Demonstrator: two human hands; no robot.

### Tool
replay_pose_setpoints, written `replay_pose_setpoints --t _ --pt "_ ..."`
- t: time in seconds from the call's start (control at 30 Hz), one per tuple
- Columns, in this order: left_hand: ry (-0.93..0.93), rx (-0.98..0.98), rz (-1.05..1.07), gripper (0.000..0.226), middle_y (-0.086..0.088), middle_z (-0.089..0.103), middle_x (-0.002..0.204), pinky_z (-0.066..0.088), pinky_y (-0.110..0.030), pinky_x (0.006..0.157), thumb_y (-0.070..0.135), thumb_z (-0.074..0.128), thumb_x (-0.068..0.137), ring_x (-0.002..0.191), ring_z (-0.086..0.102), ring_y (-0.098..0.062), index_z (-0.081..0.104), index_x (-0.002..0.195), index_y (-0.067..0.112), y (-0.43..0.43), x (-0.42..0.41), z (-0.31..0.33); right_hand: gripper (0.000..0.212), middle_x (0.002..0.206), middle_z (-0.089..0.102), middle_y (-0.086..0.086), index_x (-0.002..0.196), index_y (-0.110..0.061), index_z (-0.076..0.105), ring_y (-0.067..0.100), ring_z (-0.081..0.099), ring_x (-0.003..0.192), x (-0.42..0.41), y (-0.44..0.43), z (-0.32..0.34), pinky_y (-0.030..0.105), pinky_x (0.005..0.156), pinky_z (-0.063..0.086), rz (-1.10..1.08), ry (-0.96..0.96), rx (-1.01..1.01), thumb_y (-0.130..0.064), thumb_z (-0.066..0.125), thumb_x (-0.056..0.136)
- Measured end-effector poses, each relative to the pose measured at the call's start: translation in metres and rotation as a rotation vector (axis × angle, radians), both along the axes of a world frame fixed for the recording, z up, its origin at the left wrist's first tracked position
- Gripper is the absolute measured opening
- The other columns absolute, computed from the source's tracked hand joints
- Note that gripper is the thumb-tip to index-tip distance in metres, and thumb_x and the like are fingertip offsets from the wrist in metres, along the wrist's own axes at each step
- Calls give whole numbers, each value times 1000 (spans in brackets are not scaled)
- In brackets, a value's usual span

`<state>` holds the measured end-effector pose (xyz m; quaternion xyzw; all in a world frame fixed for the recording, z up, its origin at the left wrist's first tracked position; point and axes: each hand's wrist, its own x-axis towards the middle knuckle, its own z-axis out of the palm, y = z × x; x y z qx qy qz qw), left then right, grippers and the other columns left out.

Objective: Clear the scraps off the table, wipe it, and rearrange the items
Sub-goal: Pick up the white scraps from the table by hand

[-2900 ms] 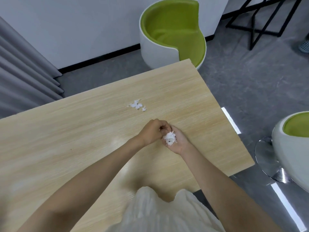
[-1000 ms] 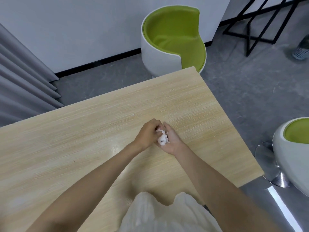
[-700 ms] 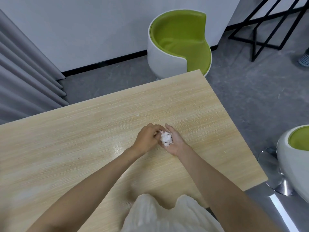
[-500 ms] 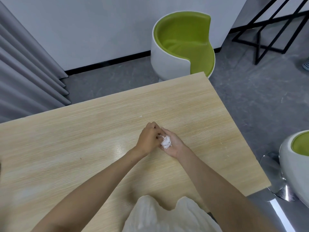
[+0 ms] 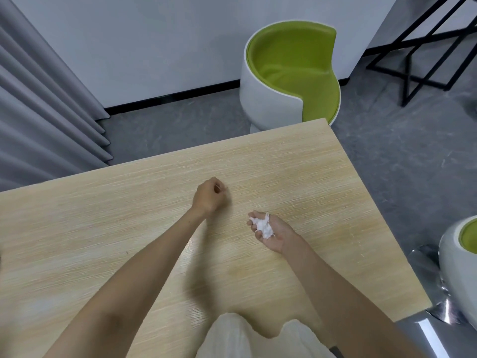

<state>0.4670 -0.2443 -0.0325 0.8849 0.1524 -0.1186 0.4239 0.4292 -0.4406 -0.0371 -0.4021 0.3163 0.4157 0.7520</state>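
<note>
White crumpled scraps (image 5: 263, 227) sit bunched in the upturned right hand (image 5: 273, 235); the left hand (image 5: 209, 197) perhaps pinches a tiny fleck (image 5: 218, 187) above the pale wooden table (image 5: 296, 177).

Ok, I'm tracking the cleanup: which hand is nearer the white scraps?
Right. The white scraps lie in the cupped right hand. The left hand is apart from them, farther out over the table and to the left, fingers curled.
</note>
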Motion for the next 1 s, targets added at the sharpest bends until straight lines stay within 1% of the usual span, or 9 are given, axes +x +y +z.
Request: replay_pose_setpoints --t 0.07,0.17,0.27,0.4,0.5,0.63,0.73,0.87,1.0 --pt "31 138 52 8 -1 63 96 43 -29 70 15 64 86 83 56 -17 60 92 18 2 5 -15 12 80 52 5 89 -9 58 5 51 45 0 -1 -2 13 36 38 -1 3 -1 -16 52 95" --pt "57 171 15 22 0 60 98 42 -31 70 21 72 82 86 57 -18 56 98 18 -9 9 -29 13 84 52 5 88 -9 60 4 52 45 -1 -3 -4 13 36 39 -2 -2 -20 -17 52 95" --pt "20 177 162 29 -1 61 98 46 -36 75 24 71 83 88 58 -20 50 102 16 -20 13 -34 17 87 50 5 88 -11 59 3 52 49 0 -5 -3 12 37 40 21 -8 -35 -19 48 98" --pt "93 307 203 16 -2 65 99 39 -35 82 26 64 89 94 60 -24 59 98 14 -23 26 -29 26 83 46 1 84 -13 55 4 45 56 4 -8 5 10 35 37 95 9 -76 -23 39 102" --pt "179 302 162 11 -5 70 98 42 -36 86 23 61 91 96 62 -26 67 91 13 -23 32 -25 43 77 45 -1 68 -14 68 6 44 51 4 -12 7 9 35 29 132 51 -58 -27 42 100" --pt "117 356 117 14 -10 57 112 45 -36 81 21 59 92 100 56 -28 66 96 9 -20 25 -26 24 81 46 1 83 -11 56 8 34 61 1 -14 15 8 37 30 122 35 -102 -26 46 99" --pt "60 304 122 11 -11 52 111 47 -35 78 17 60 91 96 55 -27 62 93 7 -15 17 -27 22 81 47 2 85 -11 56 8 35 62 0 -15 22 9 36 33 83 45 -81 -25 46 99" --pt "-1 99 220 11 1 54 78 39 -23 57 6 56 89 75 53 -19 52 80 10 -15 11 -18 11 70 55 -1 89 -10 55 6 45 61 -7 -12 25 9 38 39 46 56 -116 -18 50 95" --pt "-49 -34 220 17 5 52 72 38 -16 57 1 54 85 69 48 -12 50 75 14 -24 -3 1 13 74 56 1 88 -10 58 6 46 56 -13 -15 26 11 38 40 14 40 -87 -18 51 95"
